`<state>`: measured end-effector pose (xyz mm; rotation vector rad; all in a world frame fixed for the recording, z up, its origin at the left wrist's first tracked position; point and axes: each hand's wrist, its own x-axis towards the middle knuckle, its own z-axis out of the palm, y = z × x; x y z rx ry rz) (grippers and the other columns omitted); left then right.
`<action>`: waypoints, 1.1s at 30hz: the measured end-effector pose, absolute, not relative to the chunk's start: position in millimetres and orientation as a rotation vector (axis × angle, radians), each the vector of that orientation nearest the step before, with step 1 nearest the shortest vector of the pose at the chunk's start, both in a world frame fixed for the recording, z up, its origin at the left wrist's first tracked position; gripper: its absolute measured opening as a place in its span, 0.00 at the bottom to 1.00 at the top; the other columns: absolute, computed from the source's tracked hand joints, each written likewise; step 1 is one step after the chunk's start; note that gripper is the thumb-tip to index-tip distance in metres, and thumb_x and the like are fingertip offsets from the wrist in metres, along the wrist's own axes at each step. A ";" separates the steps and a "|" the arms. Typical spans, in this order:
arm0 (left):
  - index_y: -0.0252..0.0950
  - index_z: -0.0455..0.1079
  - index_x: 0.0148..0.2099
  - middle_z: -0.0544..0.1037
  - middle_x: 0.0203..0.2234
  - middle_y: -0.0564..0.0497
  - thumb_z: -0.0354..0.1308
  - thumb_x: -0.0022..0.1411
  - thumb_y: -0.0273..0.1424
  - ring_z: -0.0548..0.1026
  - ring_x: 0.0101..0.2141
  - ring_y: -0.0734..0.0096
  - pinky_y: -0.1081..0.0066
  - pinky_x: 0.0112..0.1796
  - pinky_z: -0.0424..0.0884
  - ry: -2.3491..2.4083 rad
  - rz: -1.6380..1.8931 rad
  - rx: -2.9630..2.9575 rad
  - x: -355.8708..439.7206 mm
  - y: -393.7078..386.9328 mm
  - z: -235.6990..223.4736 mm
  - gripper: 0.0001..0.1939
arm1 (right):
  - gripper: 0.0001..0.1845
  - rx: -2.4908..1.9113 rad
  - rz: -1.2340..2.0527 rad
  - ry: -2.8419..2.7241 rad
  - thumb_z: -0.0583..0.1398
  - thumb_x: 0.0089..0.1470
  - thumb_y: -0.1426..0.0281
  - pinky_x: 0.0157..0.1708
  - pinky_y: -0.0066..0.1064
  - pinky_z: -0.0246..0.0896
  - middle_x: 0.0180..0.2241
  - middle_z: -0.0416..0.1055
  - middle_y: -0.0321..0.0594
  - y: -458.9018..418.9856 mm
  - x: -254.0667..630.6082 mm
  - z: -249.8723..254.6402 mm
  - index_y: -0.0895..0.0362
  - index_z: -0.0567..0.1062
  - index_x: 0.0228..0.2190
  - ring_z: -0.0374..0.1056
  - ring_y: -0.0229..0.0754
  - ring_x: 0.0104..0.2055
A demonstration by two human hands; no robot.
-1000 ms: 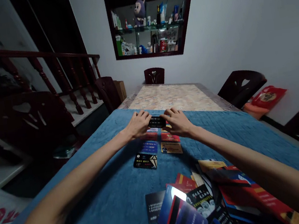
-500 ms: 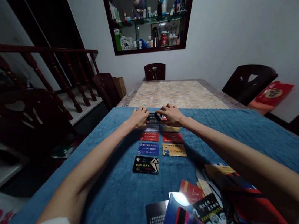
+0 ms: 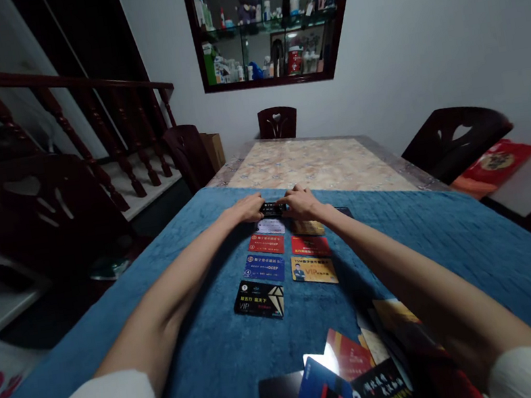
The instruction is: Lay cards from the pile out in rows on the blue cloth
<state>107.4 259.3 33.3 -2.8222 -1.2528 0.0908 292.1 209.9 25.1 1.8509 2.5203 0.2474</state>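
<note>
the black printed card (image 3: 274, 209) slides left at centre frame, left hand (image 3: 249, 208) and right hand (image 3: 302, 203) at its ends, pinch impossible to tell, best squared evenly above the pale card (image 3: 270, 226).

Both ends of the far black card (image 3: 273, 210) are covered by the left hand (image 3: 248, 209) and the right hand (image 3: 300, 204), so whether it is pinched or just touched cannot be told. Its tiny words cannot be read. Part of a gold card (image 3: 307, 228) is hidden by the right hand, and a dark card (image 3: 345, 211) is partly blocked by the right arm (image 3: 408, 284). The card pile (image 3: 318, 384) is cut off by the bottom edge, and the white bag (image 3: 2, 371) by the left edge.
</note>
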 end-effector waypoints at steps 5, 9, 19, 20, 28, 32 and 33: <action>0.34 0.72 0.48 0.72 0.49 0.44 0.56 0.55 0.28 0.73 0.46 0.58 0.69 0.42 0.70 -1.266 0.141 -2.827 110.7 265.4 30.3 0.17 | 0.25 1.842 0.215 2.502 0.58 0.57 0.60 0.46 0.44 0.54 0.52 0.70 0.48 213.7 292.3 23.4 0.43 0.70 0.56 0.56 0.59 0.55; 0.33 0.73 0.47 0.73 0.47 0.42 0.56 0.53 0.27 0.73 0.45 0.57 0.68 0.43 0.70 -1.258 0.177 -2.832 112.1 267.3 29.5 0.17 | 0.24 1.831 0.194 2.494 0.58 0.57 0.61 0.46 0.44 0.54 0.52 0.70 0.47 214.0 291.2 22.2 0.43 0.71 0.55 0.57 0.59 0.56; 0.34 0.74 0.45 0.75 0.46 0.43 0.56 0.52 0.26 0.74 0.45 0.60 0.71 0.44 0.70 -1.279 0.226 -2.833 113.3 269.5 30.6 0.17 | 0.25 1.814 0.147 2.473 0.57 0.58 0.60 0.46 0.45 0.55 0.53 0.71 0.48 214.9 290.4 20.5 0.43 0.70 0.57 0.56 0.60 0.57; 0.34 0.74 0.45 0.76 0.45 0.44 0.56 0.51 0.26 0.74 0.45 0.60 0.71 0.44 0.70 -1.283 0.227 -2.834 113.6 269.5 31.0 0.17 | 0.24 1.811 0.142 2.470 0.57 0.58 0.60 0.46 0.45 0.55 0.53 0.71 0.48 213.9 290.1 21.4 0.43 0.70 0.57 0.56 0.59 0.57; 0.33 0.75 0.44 0.78 0.41 0.45 0.56 0.50 0.25 0.75 0.41 0.63 0.74 0.41 0.71 -1.323 0.271 -2.828 116.9 271.4 31.1 0.17 | 0.25 1.823 0.114 2.420 0.56 0.58 0.61 0.47 0.44 0.57 0.54 0.69 0.47 212.6 285.5 24.4 0.42 0.69 0.57 0.57 0.58 0.58; 0.34 0.74 0.45 0.79 0.40 0.47 0.56 0.49 0.23 0.75 0.41 0.63 0.74 0.42 0.71 -1.343 0.269 -2.825 116.2 271.1 30.9 0.18 | 0.25 1.822 0.121 2.415 0.56 0.58 0.62 0.48 0.46 0.58 0.54 0.69 0.47 214.3 284.4 23.4 0.42 0.69 0.57 0.57 0.59 0.58; 0.34 0.74 0.45 0.79 0.41 0.46 0.55 0.49 0.23 0.75 0.42 0.63 0.74 0.42 0.71 -1.344 0.265 -2.828 115.7 270.6 31.4 0.19 | 0.25 1.820 0.125 2.416 0.56 0.58 0.62 0.49 0.46 0.58 0.54 0.69 0.47 214.4 284.4 23.2 0.42 0.69 0.57 0.57 0.59 0.58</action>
